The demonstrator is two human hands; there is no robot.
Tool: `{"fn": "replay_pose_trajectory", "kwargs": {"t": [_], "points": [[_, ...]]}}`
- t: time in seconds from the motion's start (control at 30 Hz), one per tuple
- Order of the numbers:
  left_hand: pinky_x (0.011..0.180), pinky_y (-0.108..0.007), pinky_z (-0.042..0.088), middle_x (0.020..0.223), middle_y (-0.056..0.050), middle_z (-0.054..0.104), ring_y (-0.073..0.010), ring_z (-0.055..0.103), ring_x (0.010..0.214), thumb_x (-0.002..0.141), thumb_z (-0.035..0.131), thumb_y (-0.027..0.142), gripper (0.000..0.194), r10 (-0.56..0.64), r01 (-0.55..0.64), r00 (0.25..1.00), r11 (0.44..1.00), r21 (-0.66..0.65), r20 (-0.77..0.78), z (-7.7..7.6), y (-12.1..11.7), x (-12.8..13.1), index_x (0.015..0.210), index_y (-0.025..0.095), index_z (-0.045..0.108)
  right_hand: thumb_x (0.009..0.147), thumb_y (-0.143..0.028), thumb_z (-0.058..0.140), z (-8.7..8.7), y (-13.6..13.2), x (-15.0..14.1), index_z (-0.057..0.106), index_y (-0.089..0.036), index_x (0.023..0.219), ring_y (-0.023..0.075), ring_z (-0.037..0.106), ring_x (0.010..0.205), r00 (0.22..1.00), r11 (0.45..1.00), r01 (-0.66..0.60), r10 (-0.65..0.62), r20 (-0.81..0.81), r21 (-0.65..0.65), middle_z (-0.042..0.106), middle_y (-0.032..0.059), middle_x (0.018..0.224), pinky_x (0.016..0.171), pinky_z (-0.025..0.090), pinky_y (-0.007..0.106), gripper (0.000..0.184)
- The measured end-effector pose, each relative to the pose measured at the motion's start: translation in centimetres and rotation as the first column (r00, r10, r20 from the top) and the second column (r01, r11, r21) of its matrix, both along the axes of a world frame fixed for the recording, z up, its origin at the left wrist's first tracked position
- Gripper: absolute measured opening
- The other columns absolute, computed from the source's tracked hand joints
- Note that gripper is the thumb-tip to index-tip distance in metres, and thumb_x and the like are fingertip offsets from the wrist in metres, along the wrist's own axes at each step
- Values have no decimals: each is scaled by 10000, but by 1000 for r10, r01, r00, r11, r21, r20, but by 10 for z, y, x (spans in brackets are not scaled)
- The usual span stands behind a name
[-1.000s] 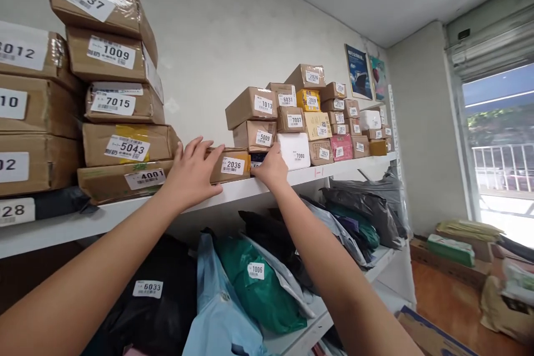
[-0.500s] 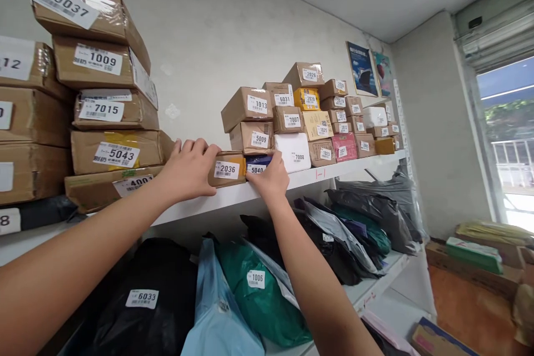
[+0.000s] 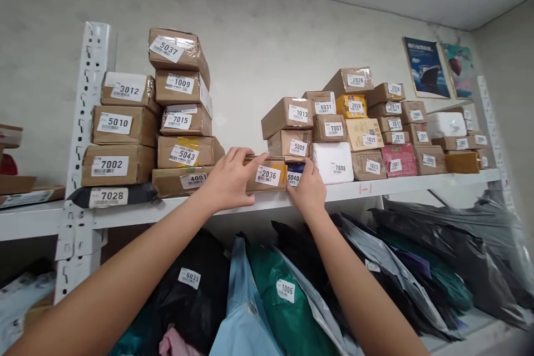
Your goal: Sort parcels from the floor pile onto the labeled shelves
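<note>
On the upper shelf, a brown cardboard box labelled 2036 (image 3: pixel 271 177) lies between my two hands. My left hand (image 3: pixel 233 179) is at the box's left end with its fingers apart, the index finger over the top edge and the thumb low in front. My right hand (image 3: pixel 309 186) closes on a small dark blue parcel labelled 5040 (image 3: pixel 293 176), thumb on its front and fingers by its right side; the fingertips are partly hidden. Above this parcel sits a brown box labelled 5009 (image 3: pixel 287 144), with the box labelled 1013 (image 3: pixel 287 114) on top.
Stacked brown boxes, one labelled 5043 (image 3: pixel 187 151), stand left of my hands. A white parcel labelled 7008 (image 3: pixel 332 158) is at the right, beside more stacks. The white shelf (image 3: pixel 354 189) edge runs below. Bagged parcels, including a green bag (image 3: pixel 275 272), fill the level underneath.
The view has turned left, bringing the shelf post and left stacks into sight. My left index finger now reaches over box 2036's top edge. My right hand stays at the blue parcel.
</note>
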State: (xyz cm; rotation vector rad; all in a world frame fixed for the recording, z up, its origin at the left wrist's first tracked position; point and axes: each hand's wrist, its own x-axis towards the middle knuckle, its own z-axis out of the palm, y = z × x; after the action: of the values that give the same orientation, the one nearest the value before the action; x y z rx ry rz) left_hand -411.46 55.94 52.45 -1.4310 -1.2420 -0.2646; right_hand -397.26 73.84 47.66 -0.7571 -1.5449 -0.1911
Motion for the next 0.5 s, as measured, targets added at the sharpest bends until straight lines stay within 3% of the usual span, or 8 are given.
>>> {"fn": "replay_pose_trajectory", "kwargs": {"t": [0.13,0.33,0.5], "points": [[984,-470,464,1315,-197,500,-361,417,1222,664,753,235,935,27,-27,1000,1000,-6,13,0,-3,3,1498,115,349,849,-426,661,5,-9,5,242,-271,1540,349,602,1074,979,993,115,-111,171,-12,536,174,1212,780,505,395,823],[1017,-488,454,1320,-167,502,-342,391,1258,657,698,232,870,-180,174,979,982,67,99,-4,-32,35,1468,129,400,836,-355,661,13,-14,13,228,-316,1553,311,654,904,956,987,155,-137,259,-52,540,161,1160,695,495,380,839],[1044,-501,438,1262,-143,522,-329,413,1221,633,704,243,836,-334,312,939,928,205,83,-7,-61,54,1423,148,446,857,-499,604,9,-9,10,301,-301,1521,328,650,960,977,990,107,-87,196,-92,557,154,1193,733,511,408,756]]}}
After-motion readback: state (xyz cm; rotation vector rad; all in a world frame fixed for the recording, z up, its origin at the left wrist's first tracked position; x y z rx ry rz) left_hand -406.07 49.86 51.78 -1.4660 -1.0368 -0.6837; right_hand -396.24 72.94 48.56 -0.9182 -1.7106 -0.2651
